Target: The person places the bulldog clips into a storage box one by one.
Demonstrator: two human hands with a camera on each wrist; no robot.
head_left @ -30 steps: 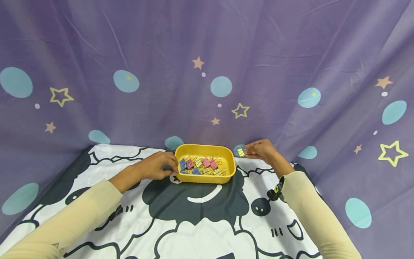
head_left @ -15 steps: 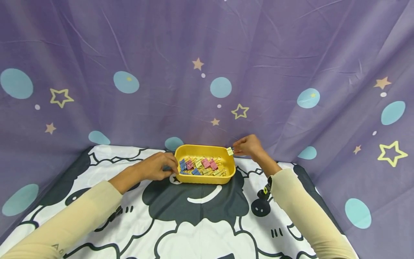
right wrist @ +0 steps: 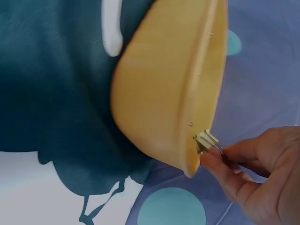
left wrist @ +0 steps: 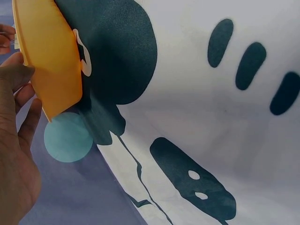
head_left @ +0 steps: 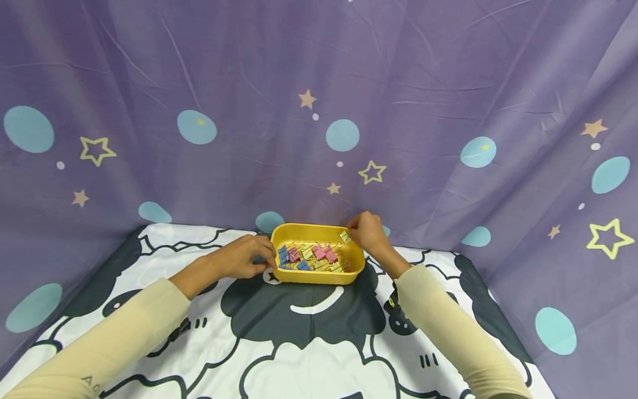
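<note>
A yellow tray (head_left: 317, 277) holds several binder clips (head_left: 319, 254) in blue, pink and pale yellow. My left hand (head_left: 245, 256) grips the tray's left end; in the left wrist view the thumb (left wrist: 18, 75) lies over the rim. At the tray's right end, my right hand (head_left: 370, 233) pinches a pale yellow binder clip (right wrist: 206, 140) by its wire handle. That clip is just inside the rim, above the other clips, as the right wrist view also shows.
A cloth (head_left: 309, 366) with black-and-white cartoon sheep covers the table under the tray. Right behind the tray hangs a purple curtain (head_left: 279, 166) with stars and blue spots, which also runs along both sides.
My right hand has moved left with the pale yellow binder clip, from beyond the tray's right end to over the tray's inside. The left hand has stayed on the rim.
</note>
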